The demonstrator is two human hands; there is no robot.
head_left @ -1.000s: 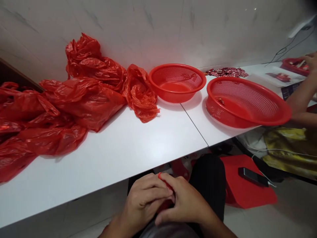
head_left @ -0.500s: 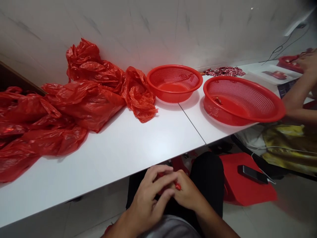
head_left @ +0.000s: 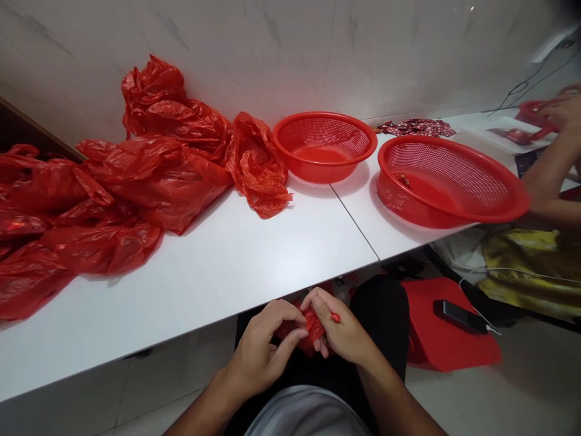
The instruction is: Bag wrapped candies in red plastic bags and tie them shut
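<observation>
Above my lap, just below the table's front edge, both hands meet at a crumpled piece of red plastic (head_left: pixel 315 327), which looks like thin bag film. My right hand (head_left: pixel 342 330) is closed around it, and a small red tip pokes out by the thumb. My left hand (head_left: pixel 267 339) has its thumb and fingers curled in, pinching at the plastic's left side. The fingers cover part of the plastic, so its full shape is hidden. More red shows dimly beneath the hands.
Several red plastic bags (head_left: pixel 154 181) lie on the white table (head_left: pixel 254 266). Two red mesh baskets, a smaller one (head_left: pixel 324 166) and a larger one (head_left: pixel 422 209), stand right of them. A red stool (head_left: pixel 436 345) bears a phone (head_left: pixel 460 316). At right are another person's arms (head_left: pixel 554 163).
My hands have drawn apart a little. The left fingers no longer overlap the right hand, and more of the red plastic shows between them. The view has shifted slightly.
</observation>
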